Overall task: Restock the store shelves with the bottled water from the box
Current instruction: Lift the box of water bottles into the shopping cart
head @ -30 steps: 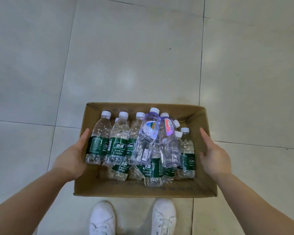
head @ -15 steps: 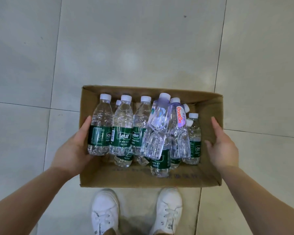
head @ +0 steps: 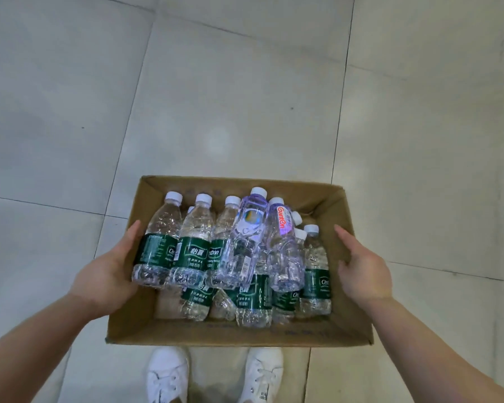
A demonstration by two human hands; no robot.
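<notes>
An open brown cardboard box [head: 230, 335] is held above the tiled floor, in front of my body. My left hand [head: 108, 274] grips its left wall, thumb inside against a bottle. My right hand [head: 364, 271] grips the right wall. Inside lie several clear water bottles with dark green labels [head: 192, 251] and white caps, stacked in two layers. On top of them rest two purple-tinted bottles, one with a round coloured logo [head: 250, 228] and one with red lettering [head: 282, 242].
Pale grey floor tiles [head: 230, 112] with dark seams fill the view around the box. My two white lace-up shoes [head: 169, 376] show below the box's near edge. No shelf is in sight.
The floor seams have shifted and the box has bobbed up and back down in view. The purple bottles have rolled slightly. Both hands keep their hold on the box walls.
</notes>
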